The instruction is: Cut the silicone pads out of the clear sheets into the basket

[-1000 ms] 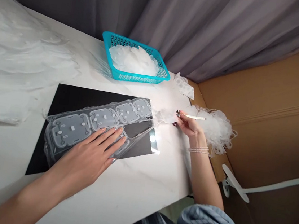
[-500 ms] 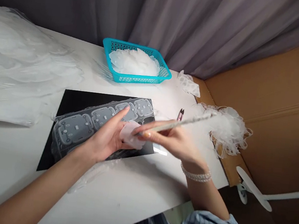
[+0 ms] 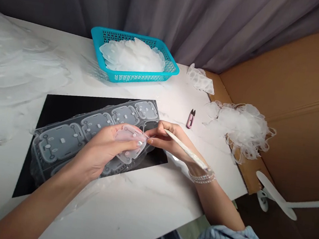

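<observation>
My left hand (image 3: 105, 144) is closed on a translucent, rounded plastic piece (image 3: 126, 155) with dark line marks and small white spots, thumb on its upper face. At that piece's right edge, the fingertips of my right hand (image 3: 171, 138) are pinched together. A slim white pen-like tool (image 3: 186, 150) lies across my right hand and slants back toward the wrist; its tip is not clear to see. Under both hands a clear sheet of similar grey pieces (image 3: 62, 140) rests on a black mat (image 3: 59, 105). One opening at the sheet's right end shows the mat.
Behind the mat stands a turquoise basket (image 3: 141, 79) of translucent pieces. Pink-handled thread snips (image 3: 190, 119) lie to the right. Tangled clear offcuts (image 3: 244, 126) hang over the cardboard edge, with a patterned scrap (image 3: 201, 79) behind. Stacked plastic sheets (image 3: 16, 78) fill the left side.
The piece in my left hand now has its marked face up instead of a plain one. The tool has swung from the piece back toward my right wrist, and right fingertips have reached the piece's edge.
</observation>
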`<act>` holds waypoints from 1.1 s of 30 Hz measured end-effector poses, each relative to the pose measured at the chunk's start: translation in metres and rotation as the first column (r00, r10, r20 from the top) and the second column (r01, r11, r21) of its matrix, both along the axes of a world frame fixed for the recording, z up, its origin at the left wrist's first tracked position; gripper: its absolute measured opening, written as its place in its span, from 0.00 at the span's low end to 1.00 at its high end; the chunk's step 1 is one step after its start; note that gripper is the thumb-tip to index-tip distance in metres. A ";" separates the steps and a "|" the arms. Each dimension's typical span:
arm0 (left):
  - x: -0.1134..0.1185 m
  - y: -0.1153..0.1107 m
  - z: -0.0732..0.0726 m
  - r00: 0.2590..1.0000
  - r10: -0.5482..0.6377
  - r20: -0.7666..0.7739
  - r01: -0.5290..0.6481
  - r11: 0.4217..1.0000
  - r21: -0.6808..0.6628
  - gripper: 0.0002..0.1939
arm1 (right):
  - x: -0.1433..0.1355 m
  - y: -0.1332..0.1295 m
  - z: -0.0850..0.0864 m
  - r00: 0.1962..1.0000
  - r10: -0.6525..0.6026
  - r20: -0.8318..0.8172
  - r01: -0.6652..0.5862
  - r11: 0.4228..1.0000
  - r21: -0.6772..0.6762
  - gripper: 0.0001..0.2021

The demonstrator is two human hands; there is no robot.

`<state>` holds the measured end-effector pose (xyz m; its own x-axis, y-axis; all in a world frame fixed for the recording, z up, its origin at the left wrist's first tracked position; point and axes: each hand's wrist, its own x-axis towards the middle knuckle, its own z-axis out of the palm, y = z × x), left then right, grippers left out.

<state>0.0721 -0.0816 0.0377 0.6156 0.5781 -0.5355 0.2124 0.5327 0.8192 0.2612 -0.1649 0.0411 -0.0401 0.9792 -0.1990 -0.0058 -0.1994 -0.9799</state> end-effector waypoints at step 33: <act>0.004 -0.005 0.001 0.989 -0.089 -0.118 0.107 0.982 0.155 0.09 | -0.018 -0.012 0.017 0.782 -0.195 0.591 -0.022 0.941 0.339 0.19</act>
<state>0.0762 -0.0865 0.0389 0.6160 0.6019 -0.5081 0.3506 0.3681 0.8611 0.2434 -0.1772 0.0578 0.0714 0.9841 0.1625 0.6097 0.0858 -0.7880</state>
